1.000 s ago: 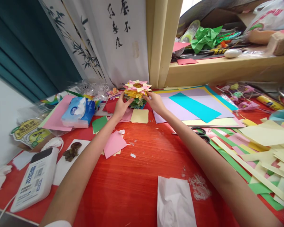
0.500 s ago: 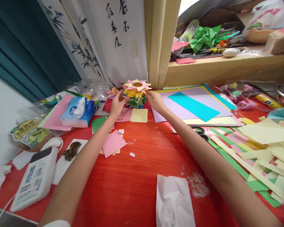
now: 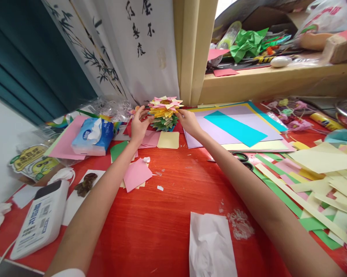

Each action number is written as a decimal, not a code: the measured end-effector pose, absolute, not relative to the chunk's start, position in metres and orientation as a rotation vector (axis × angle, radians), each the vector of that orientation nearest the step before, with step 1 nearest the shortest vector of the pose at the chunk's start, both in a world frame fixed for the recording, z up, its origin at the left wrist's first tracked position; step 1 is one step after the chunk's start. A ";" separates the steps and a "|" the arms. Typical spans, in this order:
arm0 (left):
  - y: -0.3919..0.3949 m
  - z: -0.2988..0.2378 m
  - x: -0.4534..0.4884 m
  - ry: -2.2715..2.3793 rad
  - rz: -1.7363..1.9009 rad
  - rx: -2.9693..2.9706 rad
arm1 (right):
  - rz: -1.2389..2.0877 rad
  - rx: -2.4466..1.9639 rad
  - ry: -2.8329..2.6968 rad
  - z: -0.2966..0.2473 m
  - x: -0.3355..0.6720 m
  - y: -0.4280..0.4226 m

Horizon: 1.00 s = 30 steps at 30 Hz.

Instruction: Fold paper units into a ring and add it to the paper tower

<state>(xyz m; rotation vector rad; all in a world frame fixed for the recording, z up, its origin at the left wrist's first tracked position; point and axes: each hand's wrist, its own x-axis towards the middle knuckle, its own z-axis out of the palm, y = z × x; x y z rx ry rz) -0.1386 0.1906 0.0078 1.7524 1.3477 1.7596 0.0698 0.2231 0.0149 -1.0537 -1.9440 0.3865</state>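
Observation:
A layered ring-shaped paper ornament (image 3: 165,112) of folded points stands upright at the table's far edge, pink and cream on top, yellow in the middle, green below. At its left side is my left hand (image 3: 139,125), fingers spread and thumb pointing at the folds; whether the thumb touches is hard to tell. My right hand (image 3: 188,121) has its fingertips against the ornament's right side, on the upper layers. Just in front lie cream paper squares (image 3: 168,140) and pink paper squares (image 3: 150,139). Nearer are more pink squares (image 3: 137,175) and a green sheet (image 3: 119,151).
At left are a tissue pack (image 3: 94,136) and a white power strip (image 3: 40,219). Large coloured sheets (image 3: 198,134) with a blue strip (image 3: 235,128) lie at right, beside scissors (image 3: 242,157) and piled paper strips (image 3: 312,188). Crumpled white paper (image 3: 212,246) lies in front.
My left hand has drawn slightly left from the ornament, its index finger lifting and spreading. My right hand stays at the ornament's side. The whole view has shifted a little.

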 end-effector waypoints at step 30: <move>0.199 0.029 -0.130 1.502 1.702 1.789 | 1.584 -0.956 -1.276 0.036 0.076 0.228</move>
